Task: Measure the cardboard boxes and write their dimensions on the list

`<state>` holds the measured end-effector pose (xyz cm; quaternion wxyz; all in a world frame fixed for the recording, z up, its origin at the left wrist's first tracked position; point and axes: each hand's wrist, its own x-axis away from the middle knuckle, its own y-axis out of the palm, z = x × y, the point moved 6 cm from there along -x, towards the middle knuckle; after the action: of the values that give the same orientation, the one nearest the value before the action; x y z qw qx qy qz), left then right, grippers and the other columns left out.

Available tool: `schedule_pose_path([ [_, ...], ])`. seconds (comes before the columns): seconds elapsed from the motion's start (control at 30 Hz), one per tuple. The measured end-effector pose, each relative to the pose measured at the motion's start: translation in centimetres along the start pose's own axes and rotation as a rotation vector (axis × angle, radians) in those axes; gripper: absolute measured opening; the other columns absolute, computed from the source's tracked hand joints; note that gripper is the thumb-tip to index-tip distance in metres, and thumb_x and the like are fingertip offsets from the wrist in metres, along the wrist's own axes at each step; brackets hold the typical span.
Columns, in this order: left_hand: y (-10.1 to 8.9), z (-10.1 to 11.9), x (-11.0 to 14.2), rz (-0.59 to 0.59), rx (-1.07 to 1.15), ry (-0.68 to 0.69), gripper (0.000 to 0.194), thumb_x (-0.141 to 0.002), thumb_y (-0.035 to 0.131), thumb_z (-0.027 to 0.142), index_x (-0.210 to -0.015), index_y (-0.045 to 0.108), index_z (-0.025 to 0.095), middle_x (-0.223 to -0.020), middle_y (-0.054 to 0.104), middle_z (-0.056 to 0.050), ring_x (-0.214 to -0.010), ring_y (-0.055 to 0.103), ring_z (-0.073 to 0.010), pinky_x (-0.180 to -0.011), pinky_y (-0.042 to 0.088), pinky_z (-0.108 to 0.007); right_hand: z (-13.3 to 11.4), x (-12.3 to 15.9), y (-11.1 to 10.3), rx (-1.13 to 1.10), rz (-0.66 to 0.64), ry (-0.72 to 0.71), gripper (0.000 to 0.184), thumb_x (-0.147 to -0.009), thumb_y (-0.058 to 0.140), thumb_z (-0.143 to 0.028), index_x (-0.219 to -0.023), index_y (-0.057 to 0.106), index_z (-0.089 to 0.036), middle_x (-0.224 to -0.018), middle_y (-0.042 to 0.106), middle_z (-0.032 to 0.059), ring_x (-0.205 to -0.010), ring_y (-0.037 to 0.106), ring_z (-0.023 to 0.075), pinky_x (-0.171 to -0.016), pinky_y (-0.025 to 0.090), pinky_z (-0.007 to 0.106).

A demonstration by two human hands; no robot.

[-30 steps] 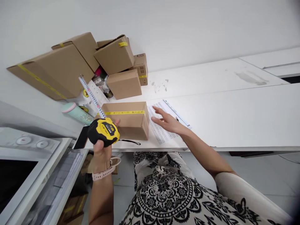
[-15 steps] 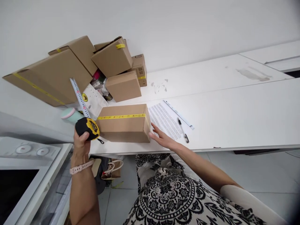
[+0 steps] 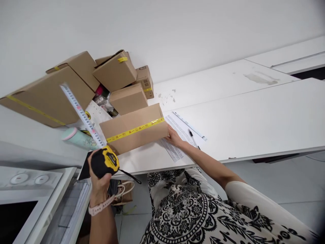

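A black-and-yellow tape measure [image 3: 108, 162] is gripped in my left hand [image 3: 100, 183], near the table's front left edge. Its white blade [image 3: 81, 113] sticks out toward the back left, and a black strap dangles from the case. My right hand [image 3: 174, 136] holds the right end of a long cardboard box [image 3: 134, 127], its fingers partly hidden by the box. The box is tilted, and a strip of yellow printed tape runs along it. Its left end is just behind the tape measure.
Several cardboard boxes [image 3: 115, 73] are stacked at the back left, with small packaged items between them. A mint-green bottle [image 3: 78, 138] lies at the left. Right of the box are a printed sheet [image 3: 176, 154], a ruler [image 3: 190, 126] and a pen [image 3: 192, 135].
My right hand has moved from beside the box's end to gripping it, and the box has tipped and turned. My left hand has brought the tape measure closer to me and rightward.
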<state>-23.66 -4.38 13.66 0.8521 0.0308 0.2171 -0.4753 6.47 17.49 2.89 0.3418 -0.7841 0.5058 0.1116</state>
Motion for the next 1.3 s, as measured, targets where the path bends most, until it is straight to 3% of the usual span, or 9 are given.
schedule_pose_path([
  [0.17, 2.0, -0.5, 2.2, -0.073, -0.078, -0.055, 0.094, -0.052, 0.090, 0.049, -0.135, 0.052, 0.025, -0.125, 0.065, -0.013, -0.109, 0.067, -0.0350, -0.086, 0.060, -0.045, 2.0, 0.1, -0.2, 0.110, 0.000, 0.047, 0.067, -0.096, 0.049, -0.026, -0.161, 0.032, -0.025, -0.169, 0.032, 0.0128, -0.156, 0.032, 0.0261, -0.123, 0.035, 0.052],
  [0.27, 2.0, -0.3, 2.8, -0.149, -0.189, -0.082, 0.091, -0.056, 0.090, 0.046, -0.135, 0.051, 0.024, -0.128, 0.064, -0.013, -0.116, 0.065, -0.0358, -0.097, 0.057, -0.049, 2.0, 1.4, -0.8, 0.201, -0.030, 0.110, 0.070, -0.092, 0.048, -0.016, -0.160, 0.035, -0.023, -0.170, 0.030, 0.0138, -0.151, 0.039, 0.0300, -0.118, 0.042, 0.054],
  [0.37, 1.3, 0.7, 3.0, -0.164, -0.271, -0.081, 0.088, -0.062, 0.089, 0.043, -0.139, 0.051, 0.026, -0.134, 0.061, -0.013, -0.123, 0.062, -0.0357, -0.104, 0.053, -0.050, 1.5, 2.7, -1.4, 0.249, -0.054, 0.134, 0.071, -0.090, 0.047, -0.012, -0.159, 0.039, -0.026, -0.165, 0.040, 0.0106, -0.145, 0.045, 0.0317, -0.115, 0.045, 0.057],
  [0.5, 1.1, 3.8, 2.0, -0.140, -0.306, 0.002, 0.090, -0.066, 0.088, 0.045, -0.145, 0.050, 0.026, -0.144, 0.057, -0.013, -0.131, 0.057, -0.0364, -0.111, 0.047, -0.051, 0.6, 3.9, -1.2, 0.255, -0.116, 0.127, 0.086, -0.078, 0.049, -0.003, -0.159, 0.038, -0.025, -0.156, 0.052, 0.0102, -0.137, 0.051, 0.0332, -0.111, 0.048, 0.057],
  [0.7, 4.9, 6.6, -0.6, -0.248, -0.513, 0.091, 0.096, -0.070, 0.087, 0.042, -0.155, 0.045, 0.026, -0.152, 0.054, -0.014, -0.142, 0.048, -0.0368, -0.121, 0.033, -0.053, -0.9, 5.1, -0.4, 0.297, -0.189, 0.206, 0.081, -0.078, 0.047, -0.004, -0.158, 0.037, -0.014, -0.140, 0.064, 0.0160, -0.125, 0.056, 0.0320, -0.103, 0.051, 0.049],
  [0.83, 6.6, 6.1, -1.2, -0.212, -0.567, 0.064, 0.093, -0.070, 0.086, 0.045, -0.153, 0.048, 0.027, -0.147, 0.059, -0.013, -0.137, 0.053, -0.0356, -0.119, 0.037, -0.052, -1.5, 6.1, -3.8, 0.484, 0.004, 0.260, 0.050, -0.091, 0.045, -0.012, -0.139, 0.058, -0.017, -0.125, 0.069, 0.0157, -0.115, 0.057, 0.0328, -0.098, 0.050, 0.049],
  [0.97, 6.9, 5.7, -1.3, -0.142, -0.539, 0.033, 0.096, -0.069, 0.087, 0.048, -0.154, 0.048, 0.027, -0.145, 0.060, -0.013, -0.133, 0.056, -0.0352, -0.117, 0.038, -0.052, -0.8, 9.1, -8.8, 0.709, 0.187, 0.491, 0.028, -0.100, 0.045, -0.031, -0.115, 0.064, -0.018, -0.108, 0.069, 0.0169, -0.104, 0.058, 0.0337, -0.084, 0.049, 0.045],
  [1.13, 8.1, 5.5, -1.3, -0.144, -0.653, 0.052, 0.091, -0.070, 0.085, 0.051, -0.152, 0.053, 0.027, -0.130, 0.068, -0.012, -0.121, 0.061, -0.0352, -0.111, 0.043, -0.053, 0.0, 12.9, -11.1, 0.784, 0.071, 0.775, 0.037, -0.099, 0.049, -0.047, -0.120, 0.057, -0.017, -0.114, 0.070, 0.0174, -0.106, 0.063, 0.0342, -0.076, 0.048, 0.040],
  [1.3, 9.8, 4.9, -1.2, -0.223, -0.700, 0.088, 0.073, -0.073, 0.082, 0.048, -0.141, 0.065, 0.027, -0.120, 0.069, -0.010, -0.115, 0.064, -0.0331, -0.107, 0.047, -0.051, -0.6, 13.6, -10.6, 0.790, -0.031, 0.781, 0.039, -0.101, 0.046, -0.038, -0.134, 0.053, -0.018, -0.118, 0.072, 0.0186, -0.107, 0.067, 0.0349, -0.072, 0.051, 0.040],
])
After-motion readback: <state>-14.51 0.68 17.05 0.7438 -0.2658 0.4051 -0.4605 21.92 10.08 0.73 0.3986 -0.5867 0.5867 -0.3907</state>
